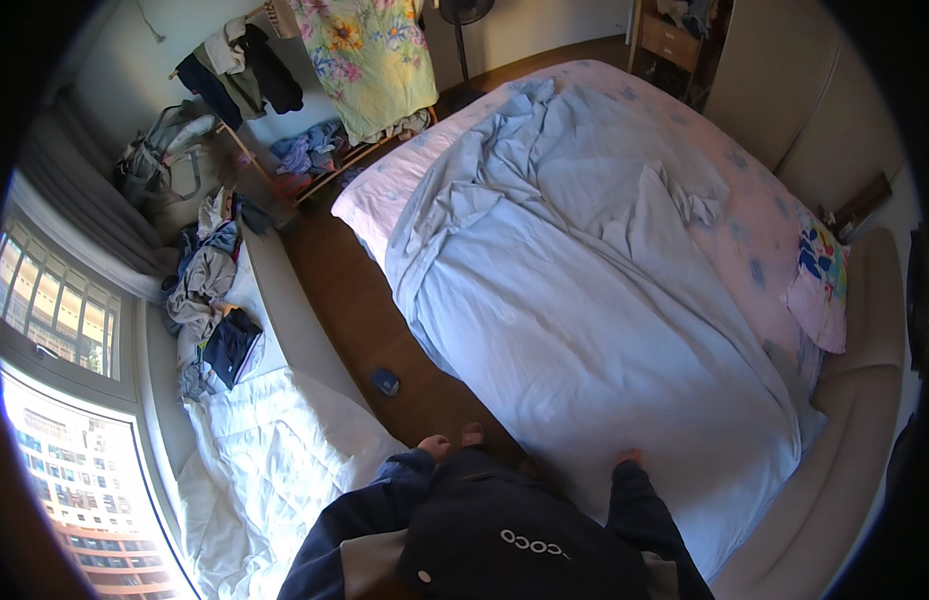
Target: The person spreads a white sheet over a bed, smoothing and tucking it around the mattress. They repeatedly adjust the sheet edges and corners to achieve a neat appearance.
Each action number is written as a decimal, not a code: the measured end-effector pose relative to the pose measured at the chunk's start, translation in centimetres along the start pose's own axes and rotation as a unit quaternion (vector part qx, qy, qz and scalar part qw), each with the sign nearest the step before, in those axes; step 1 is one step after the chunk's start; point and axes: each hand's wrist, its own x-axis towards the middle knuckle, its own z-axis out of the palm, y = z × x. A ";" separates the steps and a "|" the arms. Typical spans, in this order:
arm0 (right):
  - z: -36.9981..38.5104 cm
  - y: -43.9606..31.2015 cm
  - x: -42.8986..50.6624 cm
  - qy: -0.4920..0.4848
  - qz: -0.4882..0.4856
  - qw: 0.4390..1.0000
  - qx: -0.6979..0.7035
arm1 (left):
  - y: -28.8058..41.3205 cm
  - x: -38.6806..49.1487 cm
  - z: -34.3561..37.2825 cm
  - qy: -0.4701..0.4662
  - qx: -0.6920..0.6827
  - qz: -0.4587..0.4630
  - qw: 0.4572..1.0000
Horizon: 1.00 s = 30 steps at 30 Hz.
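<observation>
My left hand (436, 447), its fingers loosely curled, hangs by my side over the floor strip, near the edge of a white quilt (284, 427) on the window ledge. I see nothing in it, though the palm is hidden. My right hand (630, 455) is over the near part of the bed, above a pale grey-blue sheet or duvet cover (554, 322). Only a little of this hand shows past the dark sleeve, and whether it touches the cloth is unclear. The cloth lies rumpled over a pink patterned mattress cover (749, 255), bunched at the far side.
A blue object (385, 382) lies on the wooden floor (337, 300). Piled clothes (205, 285) and a backpack (168, 150) line the ledge. Beyond stand a drying rack (314, 191) with a floral cloth (367, 67) and a fan (464, 45). A padded headboard (847, 435) borders the bed, near a colourful pillow (821, 277).
</observation>
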 end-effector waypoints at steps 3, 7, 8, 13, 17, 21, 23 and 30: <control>2.4 -2.9 -0.1 0.038 0.031 0.999 0.006 | -0.8 0.2 -2.2 0.051 0.015 0.014 0.998; 4.3 -11.2 -1.1 0.035 0.076 0.992 -0.099 | -3.1 1.6 -5.3 0.056 -0.051 -0.089 0.993; 4.7 -13.7 -1.2 0.003 0.064 0.993 -0.103 | -3.7 2.5 -6.4 0.049 -0.068 -0.112 0.990; 10.2 -25.7 -0.9 -0.210 -0.020 0.958 -0.193 | -6.7 8.3 -14.2 0.066 -0.093 -0.063 0.991; 17.3 -35.7 -1.7 -0.200 -0.103 0.970 -0.087 | -7.4 10.9 -23.5 0.059 -0.202 -0.055 0.976; 23.6 -45.5 -1.8 -0.252 -0.226 0.941 -0.026 | -8.0 12.2 -30.6 0.105 -0.298 -0.042 0.948; 26.5 -50.3 -1.8 -0.241 -0.149 0.956 0.080 | -8.5 12.2 -33.5 0.118 -0.297 -0.055 0.946; 28.9 -62.5 3.2 -0.155 -0.341 0.908 -0.186 | -12.4 12.0 -40.2 0.084 -0.402 -0.150 0.899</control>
